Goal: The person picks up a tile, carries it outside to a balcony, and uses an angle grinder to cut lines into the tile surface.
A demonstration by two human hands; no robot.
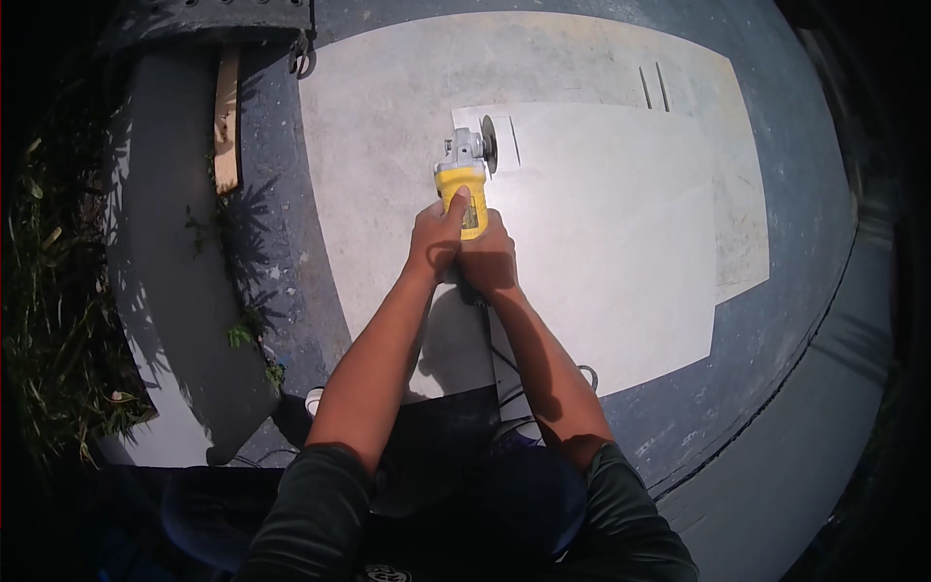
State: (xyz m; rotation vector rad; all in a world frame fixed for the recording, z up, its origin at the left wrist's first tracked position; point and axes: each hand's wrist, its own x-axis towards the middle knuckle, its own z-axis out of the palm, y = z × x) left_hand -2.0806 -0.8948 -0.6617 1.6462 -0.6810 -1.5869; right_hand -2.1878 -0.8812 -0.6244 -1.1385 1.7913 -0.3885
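My left hand [433,238] and my right hand [491,254] are both closed around a yellow angle grinder [463,177], with a thumb lying along its body. Its metal head carries a cutting disc [490,144] on the right side, upright over a white sheet [621,242]. A thin slot [515,141] shows in that sheet just right of the disc. The white sheet lies on a larger, speckled pale sheet [378,97], which has two narrow slots [657,86] near its top right. Whether the disc touches the sheet I cannot tell.
A blue-grey concrete floor [795,175] surrounds the sheets. At left are a wooden plank [227,116], a grey ledge [160,242] and grass [48,310]. A dark metal piece [204,21] is at the top left. A cord [589,373] and my shoes show below.
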